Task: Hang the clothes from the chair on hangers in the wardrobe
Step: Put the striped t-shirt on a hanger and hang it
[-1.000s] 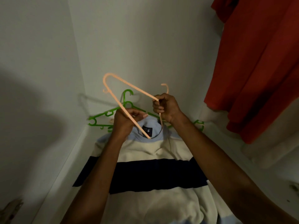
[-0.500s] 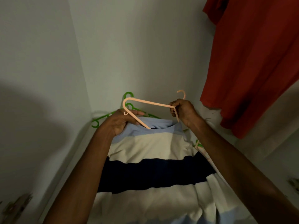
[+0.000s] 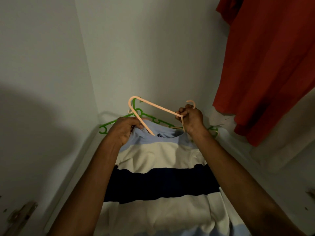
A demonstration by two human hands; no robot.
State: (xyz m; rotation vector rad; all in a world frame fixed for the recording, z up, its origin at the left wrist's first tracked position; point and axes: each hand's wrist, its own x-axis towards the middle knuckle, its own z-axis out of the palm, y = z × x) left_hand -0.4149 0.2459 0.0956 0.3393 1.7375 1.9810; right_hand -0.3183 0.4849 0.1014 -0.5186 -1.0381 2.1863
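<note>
A peach hanger (image 3: 154,106) is gripped near its hook by the right hand (image 3: 191,119), one arm pushed into the collar of a striped shirt (image 3: 160,167) (pinched by the left hand (image 3: 123,129)), a red garment (image 3: 269,65) hanging at two o'clock.

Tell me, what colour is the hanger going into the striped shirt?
The hanger is pale peach, seen best in the head view.

Shirt (image 3: 158,167) lies on wardrobe floor (image 3: 272,160); spare hangers (image 3: 153,120) behind its collar, apparently beneath it; hanging garment (image 3: 265,65) at right.
</note>
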